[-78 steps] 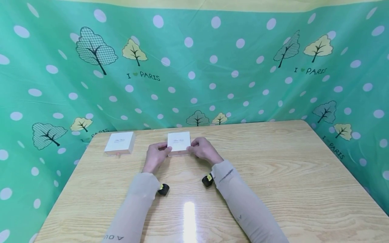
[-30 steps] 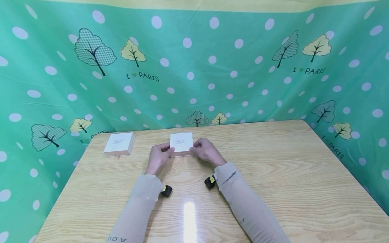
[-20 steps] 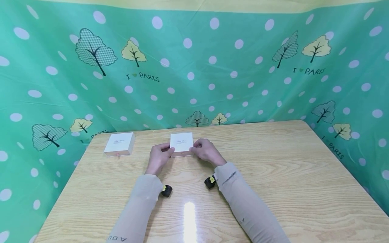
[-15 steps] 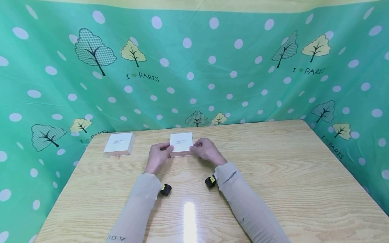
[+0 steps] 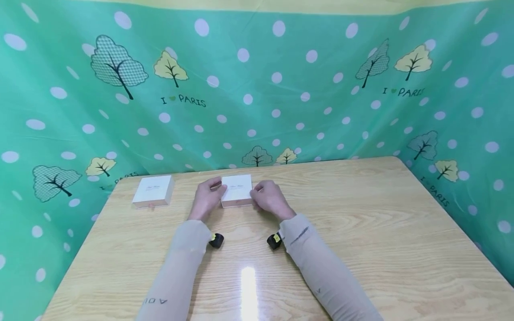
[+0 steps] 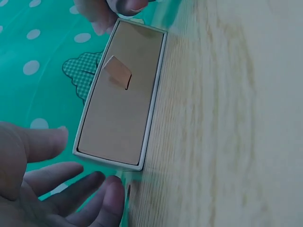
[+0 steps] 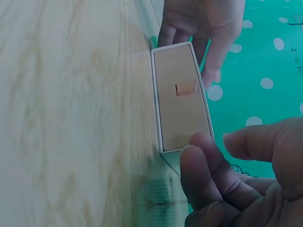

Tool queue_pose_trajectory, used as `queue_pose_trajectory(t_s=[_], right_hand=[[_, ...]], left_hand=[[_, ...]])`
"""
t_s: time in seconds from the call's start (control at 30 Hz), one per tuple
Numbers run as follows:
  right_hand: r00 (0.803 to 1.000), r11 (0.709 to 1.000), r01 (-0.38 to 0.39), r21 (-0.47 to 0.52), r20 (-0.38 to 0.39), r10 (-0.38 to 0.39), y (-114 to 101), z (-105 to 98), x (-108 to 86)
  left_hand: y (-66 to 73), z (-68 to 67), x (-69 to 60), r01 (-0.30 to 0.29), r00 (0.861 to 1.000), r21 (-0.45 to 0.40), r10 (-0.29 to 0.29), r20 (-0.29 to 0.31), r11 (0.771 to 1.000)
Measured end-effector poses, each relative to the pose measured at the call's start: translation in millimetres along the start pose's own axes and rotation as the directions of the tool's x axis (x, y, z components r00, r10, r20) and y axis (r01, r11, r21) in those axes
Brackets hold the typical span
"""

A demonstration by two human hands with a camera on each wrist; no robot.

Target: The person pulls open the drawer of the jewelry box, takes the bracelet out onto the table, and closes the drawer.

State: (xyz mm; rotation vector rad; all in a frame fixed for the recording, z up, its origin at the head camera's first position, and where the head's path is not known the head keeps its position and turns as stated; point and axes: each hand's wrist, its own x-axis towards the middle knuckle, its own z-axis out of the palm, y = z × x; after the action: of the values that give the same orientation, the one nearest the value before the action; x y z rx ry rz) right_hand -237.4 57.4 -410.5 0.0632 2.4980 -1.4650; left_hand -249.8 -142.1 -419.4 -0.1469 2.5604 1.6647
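Observation:
A square white box (image 5: 237,187) with small print on its lid lies near the table's back edge, between both hands. Its tan front face (image 6: 118,104) with a small pink tab shows in the left wrist view. The left hand (image 5: 206,196) is at the box's left side, thumb raised off it and fingers loosely bent beside the end. The right hand (image 5: 270,197) is at the right side; in the right wrist view its thumb is apart from the box (image 7: 182,109) and its bent fingertips are at the near corner, contact unclear.
A second white box (image 5: 153,189) of the same kind sits at the table's back left. Behind the wooden table (image 5: 361,232) hangs a green dotted curtain (image 5: 305,116) with tree prints. Small black devices (image 5: 217,240) are at the wrists.
The held box was shifted slightly right between the two oldest frames. Since then both thumbs have come off its front corners, and the left hand has moved a little away. The camera view has turned slightly.

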Motion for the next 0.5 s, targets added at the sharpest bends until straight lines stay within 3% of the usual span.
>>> queue_pose_trajectory(t_s=[0.13, 0.5], right_hand=[[1.0, 1.0, -0.015, 0.015, -0.007, 0.015, -2, 2, 0.4], [1.0, 1.0, -0.022, 0.022, 0.019, 0.022, -2, 7, 2.9]], left_hand=[[1.7, 2.1, 3.9, -0.009, 0.999, -0.008, 0.009, 0.046, 1.0], [-6.3, 3.7, 11.2, -0.068, 0.997, 0.07, 0.065, 0.048, 0.995]])
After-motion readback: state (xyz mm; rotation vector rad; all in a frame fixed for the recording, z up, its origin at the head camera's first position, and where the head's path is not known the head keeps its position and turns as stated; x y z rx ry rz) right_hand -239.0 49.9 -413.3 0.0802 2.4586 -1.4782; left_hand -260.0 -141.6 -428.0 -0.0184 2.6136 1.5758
